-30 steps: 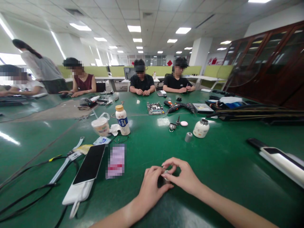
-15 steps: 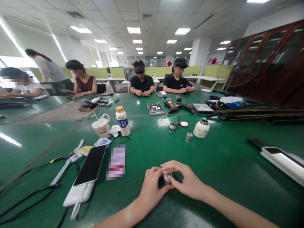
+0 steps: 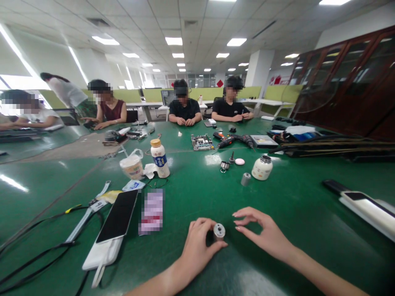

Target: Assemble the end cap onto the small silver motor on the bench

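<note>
My left hand (image 3: 199, 242) is curled around a small silver metal cylinder (image 3: 219, 232) with a dark hole in its top, holding it just above the green table (image 3: 293, 205) near the front edge. My right hand (image 3: 262, 232) hovers a short way to the right of the cylinder, fingers curved and apart, holding nothing. Farther back on the table lie a grey cylinder (image 3: 245, 179), a white jar-like housing (image 3: 262, 167), a small metal ring part (image 3: 224, 165) and a pink disc (image 3: 239, 161).
A phone on a white power bank (image 3: 111, 226) with black cables lies at the left. A drink bottle (image 3: 159, 158) and a bagged cup (image 3: 132, 165) stand mid-table. A circuit board (image 3: 201, 142) and drills (image 3: 234, 139) lie farther back. Several people sit at the far side.
My right hand has come off the silver cylinder and moved to the right, its fingers spread. My left hand keeps hold of the cylinder, whose top now shows.
</note>
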A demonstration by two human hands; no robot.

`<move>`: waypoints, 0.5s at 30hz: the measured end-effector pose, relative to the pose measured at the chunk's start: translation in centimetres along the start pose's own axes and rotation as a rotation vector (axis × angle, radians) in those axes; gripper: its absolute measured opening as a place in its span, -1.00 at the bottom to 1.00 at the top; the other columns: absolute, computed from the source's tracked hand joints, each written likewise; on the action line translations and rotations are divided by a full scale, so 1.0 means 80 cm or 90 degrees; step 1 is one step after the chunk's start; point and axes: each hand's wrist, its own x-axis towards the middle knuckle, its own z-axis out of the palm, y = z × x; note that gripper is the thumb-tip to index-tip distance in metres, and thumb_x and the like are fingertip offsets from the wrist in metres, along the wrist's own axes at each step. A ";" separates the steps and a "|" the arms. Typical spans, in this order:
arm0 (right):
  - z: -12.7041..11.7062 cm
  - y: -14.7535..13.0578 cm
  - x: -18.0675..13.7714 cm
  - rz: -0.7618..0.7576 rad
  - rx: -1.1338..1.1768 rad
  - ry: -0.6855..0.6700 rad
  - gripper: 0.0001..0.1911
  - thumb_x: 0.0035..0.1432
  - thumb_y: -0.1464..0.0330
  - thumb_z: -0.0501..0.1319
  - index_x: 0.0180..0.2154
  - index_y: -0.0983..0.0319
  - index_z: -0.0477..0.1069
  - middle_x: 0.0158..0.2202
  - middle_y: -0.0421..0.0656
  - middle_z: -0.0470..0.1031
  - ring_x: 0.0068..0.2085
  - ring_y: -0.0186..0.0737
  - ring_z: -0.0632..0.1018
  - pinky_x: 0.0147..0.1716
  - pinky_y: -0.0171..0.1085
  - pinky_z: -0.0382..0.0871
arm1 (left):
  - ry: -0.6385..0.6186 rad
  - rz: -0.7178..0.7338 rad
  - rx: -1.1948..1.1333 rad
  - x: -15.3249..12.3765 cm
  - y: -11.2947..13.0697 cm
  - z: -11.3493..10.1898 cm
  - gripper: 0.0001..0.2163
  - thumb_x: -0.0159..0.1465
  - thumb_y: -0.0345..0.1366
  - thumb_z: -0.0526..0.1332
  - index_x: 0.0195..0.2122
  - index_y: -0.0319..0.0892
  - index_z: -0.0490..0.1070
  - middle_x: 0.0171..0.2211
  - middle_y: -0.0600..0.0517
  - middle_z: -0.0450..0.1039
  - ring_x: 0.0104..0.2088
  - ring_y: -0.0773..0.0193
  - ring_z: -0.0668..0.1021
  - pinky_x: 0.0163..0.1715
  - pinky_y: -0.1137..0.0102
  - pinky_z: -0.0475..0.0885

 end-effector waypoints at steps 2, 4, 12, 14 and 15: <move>-0.012 0.019 -0.021 0.036 -0.020 0.000 -0.78 0.14 0.36 0.28 -0.12 0.18 0.45 -0.11 -0.08 0.57 -0.23 -0.15 0.65 -0.12 -0.14 0.53 | -0.003 -0.004 0.001 0.001 0.000 0.000 -0.65 0.05 -0.15 0.45 -0.18 -0.12 0.46 -0.15 -0.03 0.49 -0.12 0.07 0.47 -0.11 0.23 0.33; -0.017 0.040 -0.042 0.066 -0.032 0.002 -0.77 0.14 0.36 0.28 -0.12 0.18 0.45 -0.10 -0.07 0.57 -0.23 -0.15 0.65 -0.12 -0.15 0.54 | -0.007 -0.008 0.003 0.001 0.000 0.000 -0.65 0.05 -0.15 0.45 -0.19 -0.13 0.46 -0.15 -0.03 0.49 -0.12 0.07 0.47 -0.10 0.22 0.33; -0.002 0.047 -0.049 0.074 0.014 0.055 -0.80 0.16 0.37 0.28 -0.13 0.18 0.45 -0.14 -0.09 0.57 -0.20 -0.16 0.65 -0.08 -0.17 0.52 | -0.005 -0.010 0.015 0.002 0.002 0.000 -0.67 0.06 -0.17 0.44 -0.20 -0.13 0.45 -0.15 -0.03 0.49 -0.11 0.05 0.47 -0.09 0.21 0.33; 0.003 0.028 -0.032 0.039 0.034 0.067 -0.82 0.15 0.39 0.29 -0.16 0.19 0.46 -0.14 -0.09 0.56 -0.21 -0.19 0.65 -0.11 -0.20 0.53 | -0.004 -0.013 0.019 0.002 0.001 0.001 -0.67 0.06 -0.18 0.45 -0.19 -0.13 0.45 -0.15 -0.04 0.49 -0.12 0.05 0.47 -0.10 0.20 0.34; 0.007 0.018 -0.023 0.017 0.044 0.065 -0.83 0.14 0.39 0.30 -0.18 0.20 0.47 -0.15 -0.09 0.57 -0.22 -0.19 0.64 -0.13 -0.21 0.54 | -0.003 -0.011 0.021 0.002 0.001 0.001 -0.67 0.06 -0.18 0.45 -0.19 -0.13 0.45 -0.15 -0.04 0.49 -0.12 0.05 0.47 -0.10 0.20 0.34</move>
